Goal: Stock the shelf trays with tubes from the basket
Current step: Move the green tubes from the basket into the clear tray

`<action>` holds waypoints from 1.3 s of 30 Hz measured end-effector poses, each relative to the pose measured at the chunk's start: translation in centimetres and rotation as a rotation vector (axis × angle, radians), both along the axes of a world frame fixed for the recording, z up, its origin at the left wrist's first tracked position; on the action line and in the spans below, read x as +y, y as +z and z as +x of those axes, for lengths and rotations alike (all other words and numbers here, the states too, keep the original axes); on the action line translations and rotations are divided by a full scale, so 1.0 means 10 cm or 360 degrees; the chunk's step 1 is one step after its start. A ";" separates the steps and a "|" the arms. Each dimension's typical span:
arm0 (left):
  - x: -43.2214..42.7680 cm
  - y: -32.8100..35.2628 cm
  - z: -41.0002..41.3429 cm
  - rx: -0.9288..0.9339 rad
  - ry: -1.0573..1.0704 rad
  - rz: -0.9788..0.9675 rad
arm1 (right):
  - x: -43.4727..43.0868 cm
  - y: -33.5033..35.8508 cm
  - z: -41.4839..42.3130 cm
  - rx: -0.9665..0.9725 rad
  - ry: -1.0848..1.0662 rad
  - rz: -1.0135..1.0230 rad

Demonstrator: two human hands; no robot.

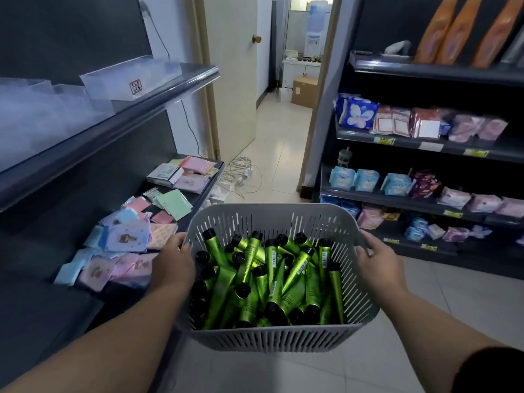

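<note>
A grey slatted plastic basket [272, 340] is held in the air in front of me, above the tiled floor. It is full of several green tubes [286, 276] with black caps, lying in a loose pile. My left hand [174, 263] grips the basket's left rim. My right hand [378, 260] grips the right rim. Clear plastic shelf trays [124, 80] stand on the upper left shelf [113, 120], above and left of the basket.
The lower left shelf [181, 222] holds several pastel packets close to the basket's left side. A dark shelving unit [425, 148] with packaged goods stands at right. Ahead, an open doorway [286, 109] leads to a room; cables [241, 177] lie on the floor.
</note>
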State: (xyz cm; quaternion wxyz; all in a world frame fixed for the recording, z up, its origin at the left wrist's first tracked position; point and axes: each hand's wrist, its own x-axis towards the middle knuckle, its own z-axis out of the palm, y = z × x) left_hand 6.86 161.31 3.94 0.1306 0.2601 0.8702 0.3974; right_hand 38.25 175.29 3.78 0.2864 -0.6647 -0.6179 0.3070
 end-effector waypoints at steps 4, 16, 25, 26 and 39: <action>0.54 0.13 -0.46 0.0051 -0.0015 -0.0045 | 0.47 0.03 -0.45 -0.0008 0.0005 0.0012; 2.14 0.22 -0.83 0.0111 0.0054 -0.0027 | 2.17 0.03 -0.86 -0.0009 0.0086 0.0011; 3.10 -0.07 -0.59 0.0064 0.0320 -0.0074 | 3.60 -0.02 -0.90 -0.0065 0.0350 -0.0038; 3.16 -0.10 -0.57 0.0047 0.0338 -0.0063 | 3.71 -0.04 -0.93 -0.0059 0.0373 -0.0052; 3.90 -0.79 -1.21 -0.0126 0.0482 -0.0123 | 4.62 -0.56 -1.73 -0.0094 0.0519 -0.0178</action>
